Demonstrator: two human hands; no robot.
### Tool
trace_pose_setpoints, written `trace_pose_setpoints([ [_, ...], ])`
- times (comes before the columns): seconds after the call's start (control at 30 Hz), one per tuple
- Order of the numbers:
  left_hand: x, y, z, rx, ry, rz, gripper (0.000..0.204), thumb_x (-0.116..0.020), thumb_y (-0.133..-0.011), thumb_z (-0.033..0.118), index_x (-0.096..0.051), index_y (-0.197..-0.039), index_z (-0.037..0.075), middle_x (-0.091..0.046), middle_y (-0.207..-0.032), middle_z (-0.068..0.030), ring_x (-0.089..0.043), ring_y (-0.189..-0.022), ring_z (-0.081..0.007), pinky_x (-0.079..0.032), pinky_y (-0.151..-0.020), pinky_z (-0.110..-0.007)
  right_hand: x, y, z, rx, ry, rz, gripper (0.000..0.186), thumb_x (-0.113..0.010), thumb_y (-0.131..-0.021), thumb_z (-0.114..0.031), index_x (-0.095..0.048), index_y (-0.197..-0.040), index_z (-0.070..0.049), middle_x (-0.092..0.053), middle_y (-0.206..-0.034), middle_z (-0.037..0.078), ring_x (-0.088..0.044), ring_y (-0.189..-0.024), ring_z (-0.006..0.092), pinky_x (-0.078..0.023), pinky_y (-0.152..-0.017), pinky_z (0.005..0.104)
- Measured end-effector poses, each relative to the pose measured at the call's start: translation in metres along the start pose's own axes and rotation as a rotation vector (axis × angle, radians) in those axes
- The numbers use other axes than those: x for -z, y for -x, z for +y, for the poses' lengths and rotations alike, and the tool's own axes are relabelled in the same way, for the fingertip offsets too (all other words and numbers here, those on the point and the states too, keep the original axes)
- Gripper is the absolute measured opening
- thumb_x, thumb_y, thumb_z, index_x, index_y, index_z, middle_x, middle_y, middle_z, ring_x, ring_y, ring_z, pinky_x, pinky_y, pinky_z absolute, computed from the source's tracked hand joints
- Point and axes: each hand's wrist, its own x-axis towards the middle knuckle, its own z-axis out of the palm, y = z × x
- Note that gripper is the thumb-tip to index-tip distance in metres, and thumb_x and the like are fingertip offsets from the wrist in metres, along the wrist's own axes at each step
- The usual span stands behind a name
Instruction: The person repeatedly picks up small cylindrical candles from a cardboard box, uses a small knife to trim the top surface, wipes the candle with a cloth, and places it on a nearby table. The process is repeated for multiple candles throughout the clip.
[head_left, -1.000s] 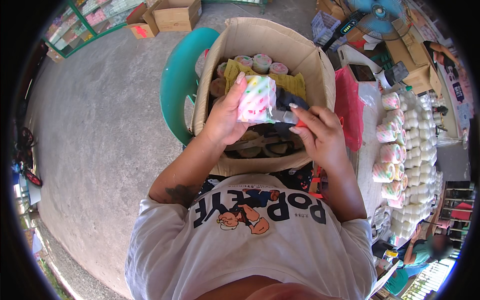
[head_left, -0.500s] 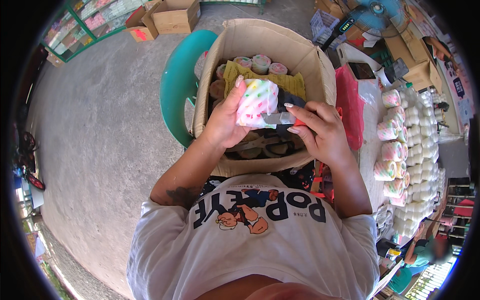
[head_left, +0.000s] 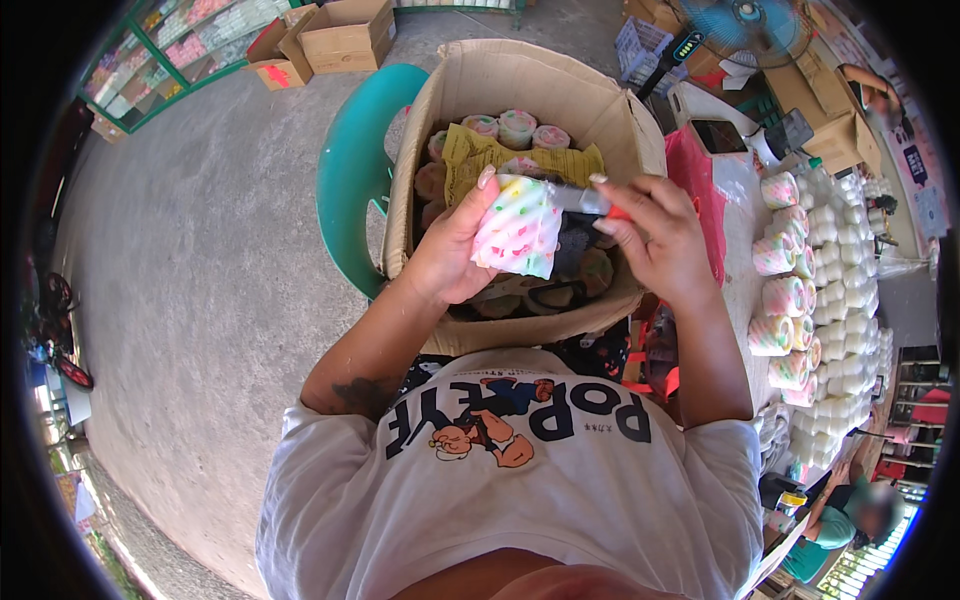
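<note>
My left hand [head_left: 455, 245] is closed round a white, spirally ridged piece with coloured spots [head_left: 518, 228], possibly a candle, held above an open cardboard box [head_left: 425, 160]. In my right hand [head_left: 655, 230] is a knife [head_left: 582, 200] with a broad metal blade and a red handle. Its blade meets the upper right edge of the spotted piece; whether it cuts in there, I cannot tell. Inside the box lie several similar round pieces [head_left: 517, 128], a yellow printed sheet [head_left: 470, 150] and something dark, partly covered by my hands.
A green plastic chair [head_left: 345, 180] stands against the box's left side. To the right, a table [head_left: 738, 290] carries rows of spotted pieces [head_left: 783, 296] and plain white ones [head_left: 835, 300], plus a phone [head_left: 720, 136]. A fan [head_left: 745, 20] stands beyond; another person [head_left: 830, 525] is at lower right.
The knife has moved from the lower right part of the spotted piece up to its upper right edge. My left hand has tilted the piece and lowered it slightly.
</note>
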Motion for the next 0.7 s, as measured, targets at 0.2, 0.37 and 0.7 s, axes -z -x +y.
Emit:
trace_pose_setpoints([
  [0.2, -0.003, -0.001, 0.001, -0.02, 0.031, 0.053, 0.057, -0.041, -0.096, 0.051, -0.051, -0.124, 0.003, -0.062, -0.113, -0.0098, -0.063, -0.1, -0.0191, -0.051, -0.087, -0.036, 0.004, 0.004, -0.021, 0.026, -0.12, -0.08, 0.039, -0.075, -0.073, -0.025, -0.069, -0.11, -0.019, -0.058, -0.088, 0.004, -0.058, -0.077, 0.0225, -0.045, -0.071, 0.0348],
  [0.37, -0.002, 0.002, 0.0, 0.014, 0.019, 0.028, 0.058, -0.041, -0.096, 0.052, -0.051, -0.124, 0.003, -0.063, -0.111, -0.0099, -0.064, -0.097, -0.0191, -0.051, -0.085, -0.035, 0.0, -0.002, -0.008, 0.021, 0.02, 0.014, 0.037, -0.075, -0.073, -0.024, -0.069, -0.109, -0.018, -0.058, -0.087, 0.004, -0.057, -0.077, 0.0228, -0.045, -0.07, 0.0351],
  [0.7, 0.0, 0.0, -0.001, 0.023, -0.042, 0.015, 0.059, -0.041, -0.095, 0.052, -0.05, -0.126, 0.002, -0.063, -0.109, -0.0095, -0.064, -0.096, -0.0186, -0.052, -0.085, -0.034, 0.007, 0.0, -0.01, -0.049, -0.051, -0.07, 0.035, -0.073, -0.076, -0.023, -0.069, -0.111, -0.018, -0.058, -0.09, 0.005, -0.059, -0.08, 0.0232, -0.046, -0.076, 0.038],
])
